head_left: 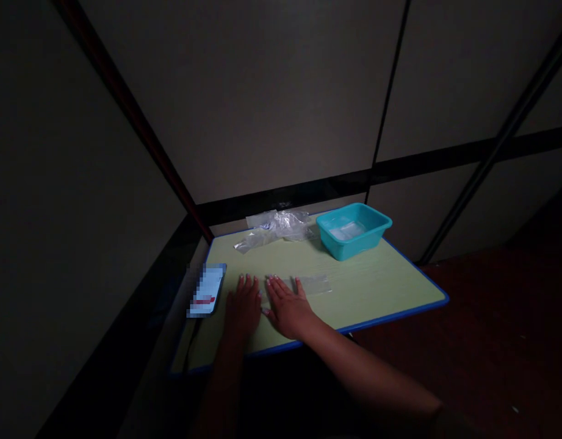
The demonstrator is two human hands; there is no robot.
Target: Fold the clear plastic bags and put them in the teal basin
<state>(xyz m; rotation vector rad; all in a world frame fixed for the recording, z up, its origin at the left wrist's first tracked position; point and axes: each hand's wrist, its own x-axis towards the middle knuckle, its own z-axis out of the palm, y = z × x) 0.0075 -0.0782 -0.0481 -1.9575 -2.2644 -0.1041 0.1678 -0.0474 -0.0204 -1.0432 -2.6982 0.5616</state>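
A clear plastic bag (317,285) lies flat on the table, stretching out to the right from under my fingers. My right hand (287,308) rests on it with the fingers stretched and the thumb apart; part of the bag is hidden beneath. Just left of it, my left hand (244,308) lies palm down with its fingers extended, by the bag's left end. Whether the left fingers press on the plastic is hard to see in the dim light. Neither hand grips anything.
Crumpled clear plastic bags (281,227) lie along the table's back edge. A turquoise basin (358,241) at the back right holds flat clear plastic. A lit phone (210,289) lies at the left edge. The blue-edged table (376,292) stands against a panelled wall (262,122).
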